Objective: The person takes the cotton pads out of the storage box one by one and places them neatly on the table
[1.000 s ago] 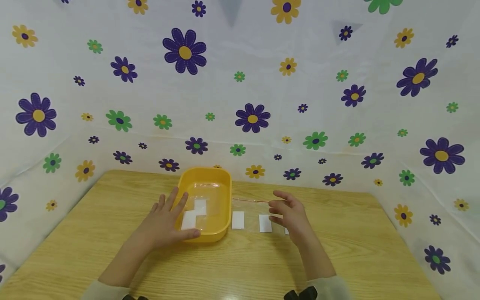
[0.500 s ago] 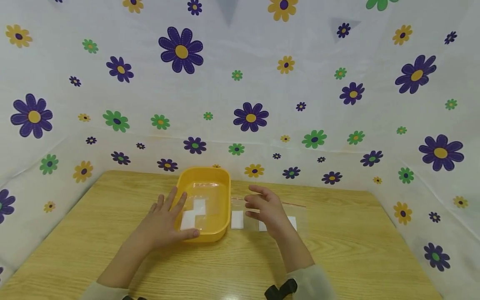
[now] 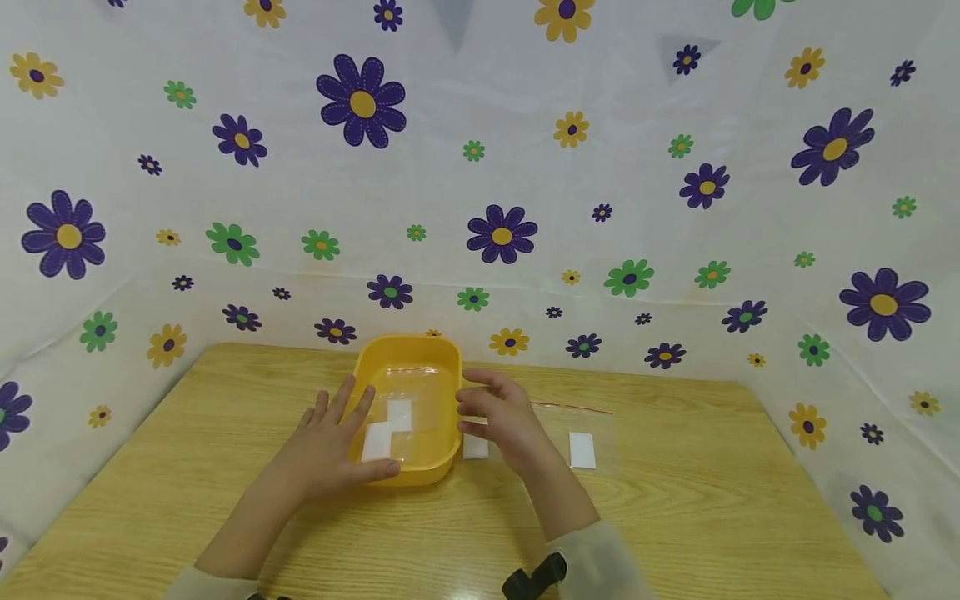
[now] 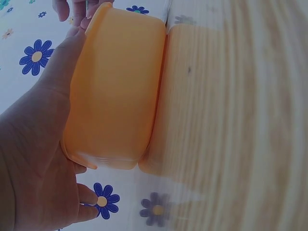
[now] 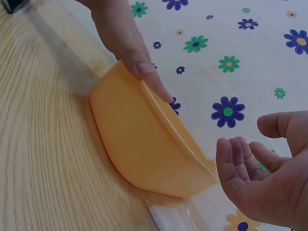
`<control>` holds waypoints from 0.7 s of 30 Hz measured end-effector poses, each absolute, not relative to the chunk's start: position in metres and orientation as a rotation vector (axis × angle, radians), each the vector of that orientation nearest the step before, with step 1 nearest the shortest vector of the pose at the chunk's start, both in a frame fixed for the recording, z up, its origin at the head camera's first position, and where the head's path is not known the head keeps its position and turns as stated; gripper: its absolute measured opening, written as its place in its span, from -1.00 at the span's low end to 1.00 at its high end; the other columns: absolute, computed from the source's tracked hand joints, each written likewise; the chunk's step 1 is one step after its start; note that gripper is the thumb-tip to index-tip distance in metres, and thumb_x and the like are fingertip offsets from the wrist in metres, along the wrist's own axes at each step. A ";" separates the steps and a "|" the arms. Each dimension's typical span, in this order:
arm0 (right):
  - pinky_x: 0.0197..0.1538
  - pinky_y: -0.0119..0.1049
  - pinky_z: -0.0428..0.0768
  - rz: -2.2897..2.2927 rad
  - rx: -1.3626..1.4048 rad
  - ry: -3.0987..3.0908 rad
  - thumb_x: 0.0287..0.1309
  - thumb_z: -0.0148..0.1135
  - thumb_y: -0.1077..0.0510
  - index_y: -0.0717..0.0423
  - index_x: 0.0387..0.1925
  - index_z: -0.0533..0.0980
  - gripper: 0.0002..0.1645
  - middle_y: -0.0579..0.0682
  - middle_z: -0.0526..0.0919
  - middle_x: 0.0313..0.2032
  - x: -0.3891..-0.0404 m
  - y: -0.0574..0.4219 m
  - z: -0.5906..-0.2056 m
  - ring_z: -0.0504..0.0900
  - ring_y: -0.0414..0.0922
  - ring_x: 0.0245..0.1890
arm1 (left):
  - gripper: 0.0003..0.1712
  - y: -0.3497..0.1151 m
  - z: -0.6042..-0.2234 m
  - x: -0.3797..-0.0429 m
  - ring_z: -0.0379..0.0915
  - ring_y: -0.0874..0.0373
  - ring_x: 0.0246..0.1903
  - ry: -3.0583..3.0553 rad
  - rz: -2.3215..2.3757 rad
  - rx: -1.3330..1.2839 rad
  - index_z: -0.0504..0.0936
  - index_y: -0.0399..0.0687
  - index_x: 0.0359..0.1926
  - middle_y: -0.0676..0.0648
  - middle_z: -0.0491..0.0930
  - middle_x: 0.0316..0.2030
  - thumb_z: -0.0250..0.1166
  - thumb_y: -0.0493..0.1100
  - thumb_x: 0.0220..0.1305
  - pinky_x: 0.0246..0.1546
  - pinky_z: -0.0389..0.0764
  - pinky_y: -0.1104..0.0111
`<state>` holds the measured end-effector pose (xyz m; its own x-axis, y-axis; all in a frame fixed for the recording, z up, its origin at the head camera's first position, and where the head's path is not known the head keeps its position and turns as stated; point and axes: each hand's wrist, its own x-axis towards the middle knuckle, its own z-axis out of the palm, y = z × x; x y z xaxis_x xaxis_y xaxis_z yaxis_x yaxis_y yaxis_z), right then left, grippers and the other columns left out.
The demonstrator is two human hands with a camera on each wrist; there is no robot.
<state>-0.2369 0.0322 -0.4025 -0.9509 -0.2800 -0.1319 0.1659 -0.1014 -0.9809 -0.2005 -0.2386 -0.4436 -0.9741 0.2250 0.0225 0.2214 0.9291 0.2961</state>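
My left hand (image 3: 322, 450) rests on the near left side of a yellow plastic basin (image 3: 456, 392), fingers spread and thumb along the near rim. In the left wrist view that thumb lies against the rim of the basin (image 4: 115, 91). Beside the basin's right rim hovers my right hand (image 3: 506, 425), its fingers loosely bent. The right wrist view shows this right hand (image 5: 269, 168) with nothing in it. Inside the basin lie clear plastic bags with white rectangles (image 3: 377, 440). A white rectangle (image 3: 475, 448) on the table is partly covered by my right hand.
Clear zip bags with a red line (image 3: 588, 409) lie flat on the wooden table (image 3: 697, 492) right of the basin. Another white rectangle (image 3: 582, 450) shows there. A white cloth with flowers (image 3: 480, 183) closes off the back and sides.
My right hand has moved left across the clear bags to the basin's right rim, uncovering the rightmost white rectangle. My left hand and the basin stay in place.
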 end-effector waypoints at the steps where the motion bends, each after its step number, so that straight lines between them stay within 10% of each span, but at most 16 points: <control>1: -0.04 -0.19 0.72 -2.127 -0.127 1.866 0.34 0.21 0.19 0.16 0.25 0.45 -0.53 0.10 0.59 -0.09 -0.237 0.030 -0.403 0.60 -0.09 -0.17 | 0.39 -0.239 -0.444 -0.200 -0.28 -0.58 0.44 3.076 0.470 0.358 -0.05 -0.03 0.59 -0.31 -0.31 0.57 0.06 0.74 -0.03 0.37 -0.05 -0.36; 21: 0.06 -0.18 0.68 -2.155 -0.054 1.765 0.31 0.24 0.18 0.13 0.20 0.49 -0.56 0.06 0.52 0.00 -0.237 -0.012 -0.399 0.55 -0.07 -0.10 | 0.36 -0.239 -0.442 -0.199 -0.23 -0.61 0.42 3.104 0.488 0.390 0.01 -0.07 0.58 -0.34 -0.25 0.57 0.13 0.69 0.00 0.35 0.01 -0.38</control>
